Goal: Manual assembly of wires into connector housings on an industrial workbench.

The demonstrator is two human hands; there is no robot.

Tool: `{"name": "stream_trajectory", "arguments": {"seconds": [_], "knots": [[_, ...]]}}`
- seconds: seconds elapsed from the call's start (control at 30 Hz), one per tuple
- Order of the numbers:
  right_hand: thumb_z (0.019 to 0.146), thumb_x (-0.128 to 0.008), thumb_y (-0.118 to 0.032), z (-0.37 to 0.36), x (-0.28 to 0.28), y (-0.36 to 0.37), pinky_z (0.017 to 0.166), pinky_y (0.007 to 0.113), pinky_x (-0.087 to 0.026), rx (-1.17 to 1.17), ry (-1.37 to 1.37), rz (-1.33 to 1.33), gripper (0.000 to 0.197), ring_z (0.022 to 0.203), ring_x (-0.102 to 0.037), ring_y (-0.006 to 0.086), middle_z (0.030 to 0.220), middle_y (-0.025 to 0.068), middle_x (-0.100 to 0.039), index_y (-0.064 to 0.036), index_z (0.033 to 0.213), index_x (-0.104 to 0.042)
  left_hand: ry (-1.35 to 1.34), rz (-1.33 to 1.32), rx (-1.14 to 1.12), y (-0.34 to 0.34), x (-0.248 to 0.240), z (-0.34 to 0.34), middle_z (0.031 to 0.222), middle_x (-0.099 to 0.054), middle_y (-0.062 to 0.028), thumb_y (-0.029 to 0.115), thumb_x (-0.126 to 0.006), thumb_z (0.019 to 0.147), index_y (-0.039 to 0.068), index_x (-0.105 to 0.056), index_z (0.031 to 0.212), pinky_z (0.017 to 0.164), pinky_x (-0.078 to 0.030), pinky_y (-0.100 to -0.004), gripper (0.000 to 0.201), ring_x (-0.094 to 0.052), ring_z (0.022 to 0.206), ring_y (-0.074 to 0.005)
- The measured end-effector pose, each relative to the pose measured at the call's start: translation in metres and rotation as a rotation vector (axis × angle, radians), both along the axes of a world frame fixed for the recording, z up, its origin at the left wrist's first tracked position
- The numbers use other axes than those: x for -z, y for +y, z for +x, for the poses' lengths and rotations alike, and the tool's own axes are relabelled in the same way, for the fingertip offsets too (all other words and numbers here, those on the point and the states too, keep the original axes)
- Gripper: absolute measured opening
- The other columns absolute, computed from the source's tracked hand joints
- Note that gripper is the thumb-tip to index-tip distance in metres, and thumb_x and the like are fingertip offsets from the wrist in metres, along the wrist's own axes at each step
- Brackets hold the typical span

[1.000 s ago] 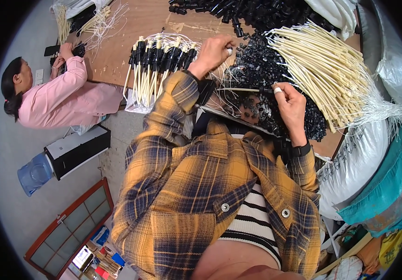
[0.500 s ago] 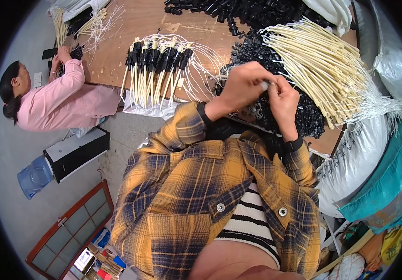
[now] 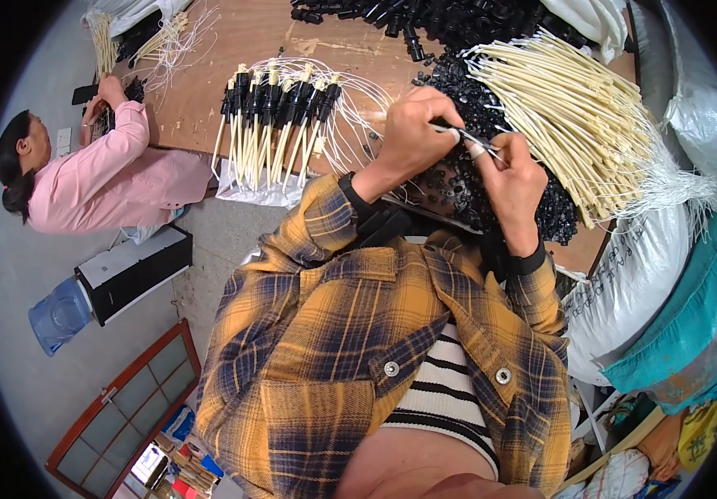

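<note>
The left hand and right hand both pinch a thin dark piece lying between them; its long axis slants left to right; neither hand is clearly nearer.

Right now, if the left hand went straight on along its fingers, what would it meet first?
Likely the right hand, just to the right of the left hand, though one view leaves depth unclear; small black parts lie below.

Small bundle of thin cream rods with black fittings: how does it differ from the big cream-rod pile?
The small bundle carries black fittings; the big pile shows none. The small bundle has fewer rods than the big pile. Both combine cream rods with white strands.
</note>
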State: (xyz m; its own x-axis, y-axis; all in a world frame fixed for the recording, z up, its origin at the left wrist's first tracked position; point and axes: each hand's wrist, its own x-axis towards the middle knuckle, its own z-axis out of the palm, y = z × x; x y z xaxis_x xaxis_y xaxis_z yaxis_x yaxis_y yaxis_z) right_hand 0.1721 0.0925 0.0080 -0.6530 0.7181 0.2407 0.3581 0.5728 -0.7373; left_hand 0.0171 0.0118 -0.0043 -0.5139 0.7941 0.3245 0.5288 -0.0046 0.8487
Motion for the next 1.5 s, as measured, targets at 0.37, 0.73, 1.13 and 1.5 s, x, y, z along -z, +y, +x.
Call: {"name": "stream_trajectory", "arguments": {"seconds": [0.37,0.73,1.13,1.5], "knots": [[0.088,-0.061,-0.004,0.018,-0.005,0.016,0.044,0.019,-0.031,-0.275,0.116,-0.274,0.024,0.049,-0.042,0.0031,0.063,-0.0071,-0.053,-0.0049,0.111,-0.066,0.24,-0.189,0.375,-0.005,-0.002,-0.011,0.091,-0.07,-0.01,0.007,-0.071,0.07,0.008,-0.069,0.101,0.066,-0.056,-0.0335,0.032,-0.068,0.077,-0.0251],[0.08,-0.074,-0.008,-0.01,-0.015,-0.007,0.051,0.021,-0.035,-0.202,-0.014,-0.391,0.021,0.057,-0.044,0.0047,0.065,-0.003,-0.052,-0.0022,0.097,-0.064,0.682,-0.138,0.193,-0.03,-0.015,-0.004,0.065,-0.058,-0.003,0.005,-0.062,0.067,0.012,-0.062,0.078,0.041,-0.042,-0.0313,0.013,-0.058,0.052,-0.0185],[0.078,-0.074,-0.012,-0.014,-0.016,0.004,0.078,0.033,-0.051,-0.332,-0.064,0.248,0.018,0.094,-0.064,0.0277,0.103,0.0128,-0.067,-0.0032,0.092,-0.067,0.858,-0.235,-0.7,-0.1,0.003,-0.109,0.116,-0.054,-0.0087,0.022,-0.066,0.066,0.009,-0.057,0.111,0.101,-0.022,-0.0478,0.048,-0.046,0.112,-0.0298],[0.077,-0.067,-0.008,0.058,-0.008,0.063,0.064,0.041,-0.046,0.084,-0.529,0.388,0.011,0.07,-0.059,0.0321,0.079,0.0114,-0.062,-0.0059,0.084,-0.059,0.668,-0.437,-0.032,0.049,0.047,-0.123,0.115,-0.066,-0.0039,0.004,-0.062,0.075,0.015,-0.07,0.108,0.082,-0.051,-0.0388,0.036,-0.058,0.098,-0.0261]]}}
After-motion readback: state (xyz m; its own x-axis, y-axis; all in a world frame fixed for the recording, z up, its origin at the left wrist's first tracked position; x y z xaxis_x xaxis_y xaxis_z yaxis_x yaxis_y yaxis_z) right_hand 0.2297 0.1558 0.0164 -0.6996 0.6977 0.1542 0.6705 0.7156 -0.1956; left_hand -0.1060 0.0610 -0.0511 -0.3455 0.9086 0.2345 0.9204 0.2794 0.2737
